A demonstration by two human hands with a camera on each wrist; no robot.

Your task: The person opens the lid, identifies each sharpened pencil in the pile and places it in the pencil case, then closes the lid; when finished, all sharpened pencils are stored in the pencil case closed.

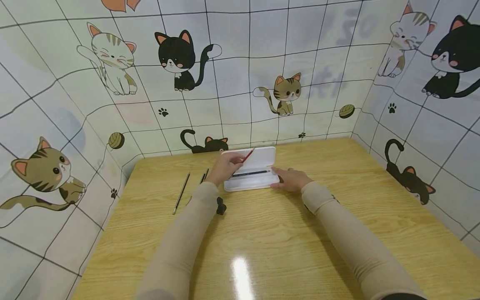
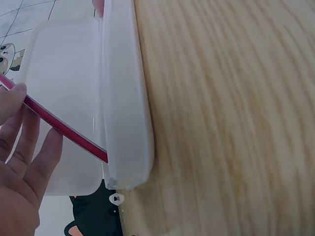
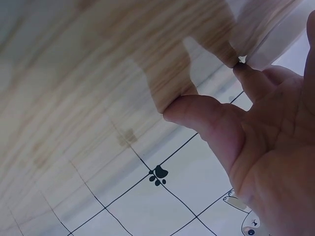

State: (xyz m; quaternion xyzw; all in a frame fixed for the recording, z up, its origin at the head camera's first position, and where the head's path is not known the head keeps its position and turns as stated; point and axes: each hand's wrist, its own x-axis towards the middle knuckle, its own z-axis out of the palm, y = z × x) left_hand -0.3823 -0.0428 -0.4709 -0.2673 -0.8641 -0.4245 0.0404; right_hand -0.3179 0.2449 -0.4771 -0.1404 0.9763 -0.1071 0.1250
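A white pencil case (image 1: pixel 250 183) lies open on the table, its lid (image 2: pixel 64 108) tipped back towards the wall. My left hand (image 1: pixel 226 166) is over the case's left part and pinches a red pencil (image 1: pixel 248 155) between thumb and fingers. In the left wrist view the pencil slants across the lid, its lower end hidden at the tray's rim. A dark pencil (image 1: pixel 250 173) lies lengthwise in the tray. At the right end, my right hand (image 1: pixel 292 180) holds the case with thumb and fingers. Its curved finger (image 3: pixel 197 108) touches the tabletop in the right wrist view.
Left of the case lie a long dark pencil (image 1: pixel 181 193) and a few more dark pencils (image 1: pixel 204 176), partly hidden by the left arm. A small black object (image 1: pixel 221 206) shows beside the left wrist. A cat-patterned wall covering (image 1: pixel 240 104) borders the wooden table (image 1: pixel 262 233).
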